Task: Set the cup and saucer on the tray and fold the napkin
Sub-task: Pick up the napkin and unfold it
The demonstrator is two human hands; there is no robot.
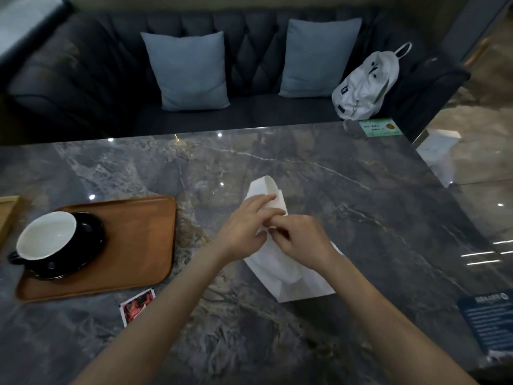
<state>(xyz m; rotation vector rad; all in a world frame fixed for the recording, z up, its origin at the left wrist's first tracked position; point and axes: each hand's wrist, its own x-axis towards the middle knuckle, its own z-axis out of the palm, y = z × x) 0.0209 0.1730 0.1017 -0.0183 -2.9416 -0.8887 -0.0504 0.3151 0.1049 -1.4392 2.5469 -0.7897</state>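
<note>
A black cup (47,236) with a white inside stands on a black saucer (83,254), both on the left part of a brown wooden tray (133,245). A white napkin (288,273) lies partly folded on the marble table right of the tray, its far end curled up in a loop. My left hand (244,226) presses on the napkin's upper part with its fingers stretched over it. My right hand (299,240) pinches the napkin's middle edge, touching the left hand's fingertips. The hands hide the napkin's middle.
A small red-and-white packet (137,305) lies in front of the tray. A dark card (488,320) sits at the table's right edge and a green card (380,127) at the far right corner. Behind the table is a dark sofa with two blue cushions (191,70) and a white bag (366,84).
</note>
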